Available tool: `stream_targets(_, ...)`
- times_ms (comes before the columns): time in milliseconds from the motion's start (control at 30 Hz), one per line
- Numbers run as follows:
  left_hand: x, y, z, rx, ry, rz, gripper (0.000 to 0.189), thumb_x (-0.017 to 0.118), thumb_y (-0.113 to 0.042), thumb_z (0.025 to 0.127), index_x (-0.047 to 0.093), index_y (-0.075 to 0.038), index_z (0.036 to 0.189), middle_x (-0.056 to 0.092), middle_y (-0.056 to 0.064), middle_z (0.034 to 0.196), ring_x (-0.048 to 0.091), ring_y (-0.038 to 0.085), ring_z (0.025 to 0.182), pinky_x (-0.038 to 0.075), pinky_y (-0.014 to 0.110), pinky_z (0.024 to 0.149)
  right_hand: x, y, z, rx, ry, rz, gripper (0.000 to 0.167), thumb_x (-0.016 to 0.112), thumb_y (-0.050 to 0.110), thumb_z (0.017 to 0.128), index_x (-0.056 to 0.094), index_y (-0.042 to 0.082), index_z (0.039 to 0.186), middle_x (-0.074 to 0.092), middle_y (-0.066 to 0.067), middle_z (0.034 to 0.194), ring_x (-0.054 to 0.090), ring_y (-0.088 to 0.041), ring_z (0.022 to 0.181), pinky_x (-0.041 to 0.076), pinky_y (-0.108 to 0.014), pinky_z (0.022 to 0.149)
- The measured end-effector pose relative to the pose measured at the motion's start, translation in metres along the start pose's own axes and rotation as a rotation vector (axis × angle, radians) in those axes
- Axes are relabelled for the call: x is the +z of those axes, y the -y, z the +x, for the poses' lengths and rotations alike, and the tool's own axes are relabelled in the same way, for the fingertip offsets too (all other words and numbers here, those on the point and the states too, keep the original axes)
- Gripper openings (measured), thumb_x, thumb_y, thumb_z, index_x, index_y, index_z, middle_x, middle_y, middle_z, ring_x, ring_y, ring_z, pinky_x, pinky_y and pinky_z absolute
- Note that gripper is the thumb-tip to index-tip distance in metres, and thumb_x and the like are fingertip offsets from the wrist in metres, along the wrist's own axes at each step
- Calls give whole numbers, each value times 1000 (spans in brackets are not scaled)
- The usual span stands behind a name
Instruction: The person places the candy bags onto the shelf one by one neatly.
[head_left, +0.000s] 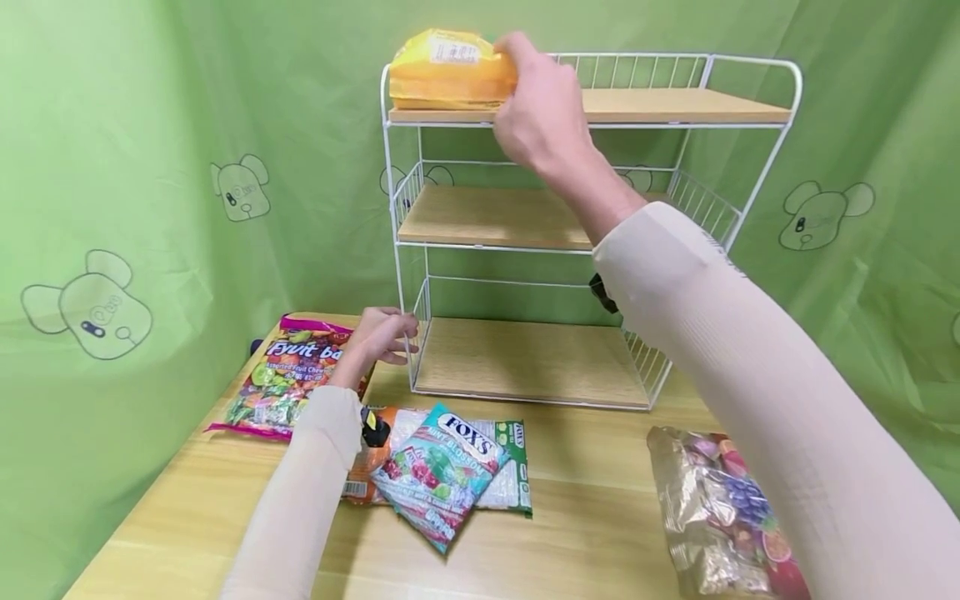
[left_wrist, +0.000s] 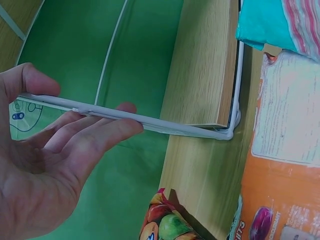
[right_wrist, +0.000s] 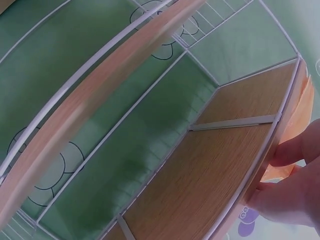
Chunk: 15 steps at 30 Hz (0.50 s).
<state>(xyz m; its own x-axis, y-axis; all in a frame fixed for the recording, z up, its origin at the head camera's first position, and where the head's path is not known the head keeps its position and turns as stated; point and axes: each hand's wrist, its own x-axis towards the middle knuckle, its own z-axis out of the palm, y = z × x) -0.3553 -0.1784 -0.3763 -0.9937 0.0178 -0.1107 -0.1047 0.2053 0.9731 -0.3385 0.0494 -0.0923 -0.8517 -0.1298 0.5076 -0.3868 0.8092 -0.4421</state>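
Observation:
My right hand (head_left: pixel 543 112) holds the right end of a yellow candy bag (head_left: pixel 450 71), which sits at the left of the top shelf board (head_left: pixel 682 102). In the right wrist view, thumb and finger are at the board's front edge, with the bag's orange side (right_wrist: pixel 296 120) behind them. Lower down, my left hand (head_left: pixel 378 335) grips the front left post (left_wrist: pixel 165 125) of the white wire rack, thumb on one side and fingers on the other. Left of that hand lies a pink-edged Fruit candy bag (head_left: pixel 288 375), partly covered by the wrist.
A teal Fox's bag (head_left: pixel 450 471) lies across an orange bag (left_wrist: pixel 280 185) with a white printed panel, in front of the rack. A shiny fruit-print bag (head_left: pixel 720 508) is at the right, partly behind the right sleeve. Green curtain (head_left: pixel 97 208) surrounds the wooden table (head_left: pixel 585 533).

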Motion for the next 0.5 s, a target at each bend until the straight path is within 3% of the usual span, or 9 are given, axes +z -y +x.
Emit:
stream_targets(200,-4,-2,-2,10,-5,1,32,62,-18,88,65,2,113,68,20,111,76,31,90,65,48,81,5,0,-2,-41,-27,-20,66,34,3,100,28,31,159,48,-7,155,55,-24,132,48,-32,112)
stream_targets(367,-3,0,-2,8,4,0,33,62,-16,88,65,2,115,68,16,108,75,36,97,65,48,82,11,-5,-4,-70,-64,-62,63,33,8,101,25,32,159,51,-13,146,54,-27,127,50,-37,107)
stream_targets(500,-2,0,-2,7,10,1,35,62,-14,86,65,2,118,69,17,111,74,38,101,64,48,83,15,-12,-7,-136,-147,-54,62,32,7,101,27,28,159,57,-12,140,57,-27,119,51,-37,101)
